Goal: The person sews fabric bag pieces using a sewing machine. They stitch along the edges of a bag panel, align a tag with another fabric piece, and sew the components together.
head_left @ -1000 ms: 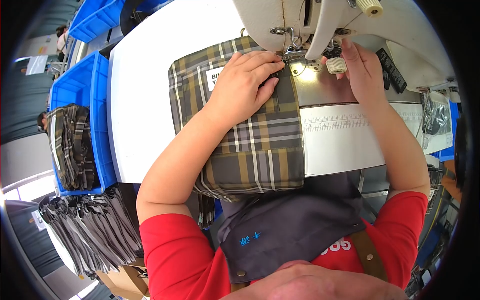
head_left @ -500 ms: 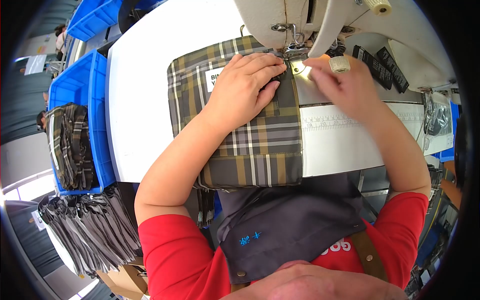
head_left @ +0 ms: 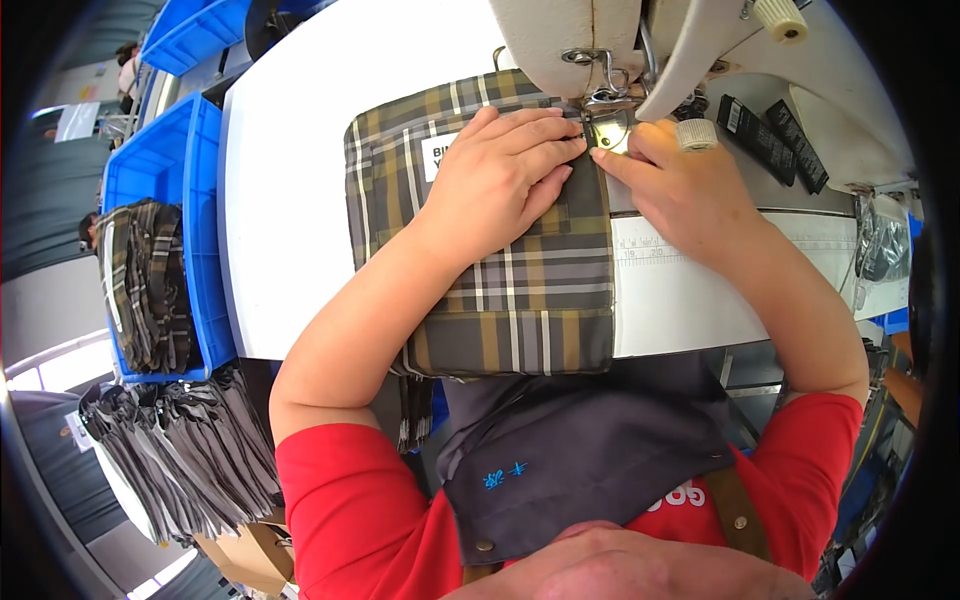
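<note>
A plaid fabric piece (head_left: 500, 345) in olive, black, grey and white lies on the sewing machine table, its right edge running up to the presser foot (head_left: 612, 100). It carries a white label (head_left: 436, 158), partly covered by my left hand. Fingers stretched out, my left hand (head_left: 505, 180) lies flat on the fabric, fingertips just left of the presser foot. My right hand (head_left: 685, 185) is closed, with a fingertip at the fabric's right edge beside the shiny needle plate (head_left: 612, 136). Its grip there is partly hidden.
The sewing machine head (head_left: 565, 30) overhangs the work. Black printed tags (head_left: 757, 140) lie to the right, and a ruler strip (head_left: 640, 250) runs along the table. At left, a blue bin (head_left: 207, 240) holds plaid pieces, above a stack of grey fabric (head_left: 190, 450).
My right hand has moved left and slightly down, to the fabric's edge, with its fingers closed. My left hand stays flat on the fabric. The whole view has shifted slightly.
</note>
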Demonstrator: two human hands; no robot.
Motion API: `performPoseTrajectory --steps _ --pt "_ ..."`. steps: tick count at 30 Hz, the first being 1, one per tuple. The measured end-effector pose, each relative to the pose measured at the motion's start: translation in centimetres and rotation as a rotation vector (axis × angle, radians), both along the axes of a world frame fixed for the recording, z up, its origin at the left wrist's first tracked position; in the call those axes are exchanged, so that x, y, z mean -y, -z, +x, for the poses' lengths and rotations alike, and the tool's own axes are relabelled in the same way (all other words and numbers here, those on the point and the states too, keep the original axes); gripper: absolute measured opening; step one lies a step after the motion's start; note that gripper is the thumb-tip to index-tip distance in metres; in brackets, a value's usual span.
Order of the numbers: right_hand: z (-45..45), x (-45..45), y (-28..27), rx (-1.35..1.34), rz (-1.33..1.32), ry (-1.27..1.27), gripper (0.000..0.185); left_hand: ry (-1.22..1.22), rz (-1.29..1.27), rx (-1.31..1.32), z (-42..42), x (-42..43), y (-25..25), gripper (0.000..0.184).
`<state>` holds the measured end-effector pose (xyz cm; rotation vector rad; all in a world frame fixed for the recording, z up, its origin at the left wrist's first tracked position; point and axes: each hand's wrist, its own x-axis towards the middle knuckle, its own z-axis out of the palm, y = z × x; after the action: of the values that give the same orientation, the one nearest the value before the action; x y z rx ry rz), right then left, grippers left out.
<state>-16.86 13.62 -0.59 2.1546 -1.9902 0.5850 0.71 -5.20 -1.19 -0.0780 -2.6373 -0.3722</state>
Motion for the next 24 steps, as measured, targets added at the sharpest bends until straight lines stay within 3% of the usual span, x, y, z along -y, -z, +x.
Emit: performPoseTrajectory --steps 5,10,13,24 --pt "0.0 -0.1 -0.2 0.034 -0.013 -0.002 0.036 -0.018 -0.002 -0.008 -0.4 0.5 0.1 0.027" --pt "0.0 -0.1 -0.5 0.019 0.018 -0.021 0.059 -0.028 -0.008 -0.003 -1.2 1.3 -0.1 0.026" --pt "0.0 -0.1 -0.6 -0.002 0.033 -0.005 0.063 -0.039 0.016 -0.026 -1.8 1.9 -0.1 0.023" --pt "0.0 -0.2 -0.1 -0.013 0.021 0.031 0.059 -0.068 -0.008 -0.038 -3.0 3.5 0.3 0.014"
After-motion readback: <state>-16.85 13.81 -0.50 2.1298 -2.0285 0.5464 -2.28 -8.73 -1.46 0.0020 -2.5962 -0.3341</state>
